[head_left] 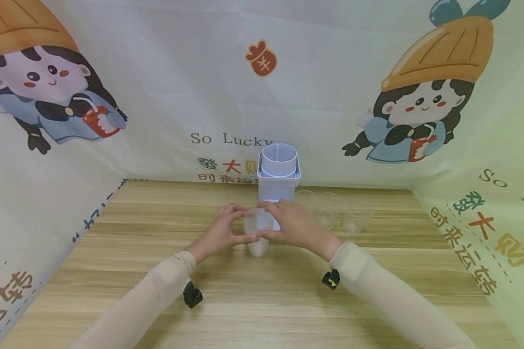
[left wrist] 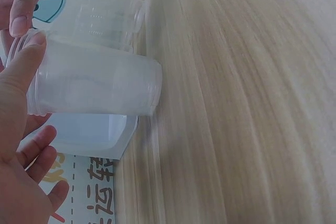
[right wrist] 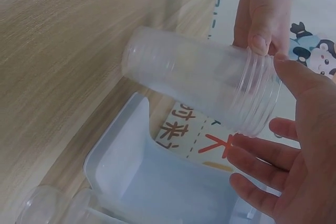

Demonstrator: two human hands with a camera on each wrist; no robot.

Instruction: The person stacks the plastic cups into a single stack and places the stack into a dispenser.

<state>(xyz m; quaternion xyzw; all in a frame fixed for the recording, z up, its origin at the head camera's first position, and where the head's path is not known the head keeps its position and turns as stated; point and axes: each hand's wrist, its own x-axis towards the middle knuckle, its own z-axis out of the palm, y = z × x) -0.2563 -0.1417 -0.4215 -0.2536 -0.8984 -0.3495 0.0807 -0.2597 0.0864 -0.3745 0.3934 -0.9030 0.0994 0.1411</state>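
A stack of nested clear plastic cups (head_left: 258,248) stands upright in front of the pale dispenser, its several rims showing close together in the left wrist view. My left hand (head_left: 218,230) grips the stack near the rim from the left, thumb on the near side. From the right, my right hand (head_left: 299,223) holds the same rim area, its thumb close to the left one. In the right wrist view the cups' ridged rims (right wrist: 257,95) lie between the two hands, while the lower fingers of the right hand spread loosely below.
Behind the hands stands a tall pale dispenser (head_left: 276,188) with a round tube on top, against the printed backdrop (head_left: 227,97). More clear cups (head_left: 325,218) stand on the wooden table (head_left: 157,223) to its right. Black wrist cameras (head_left: 193,294) hang below both sleeves.
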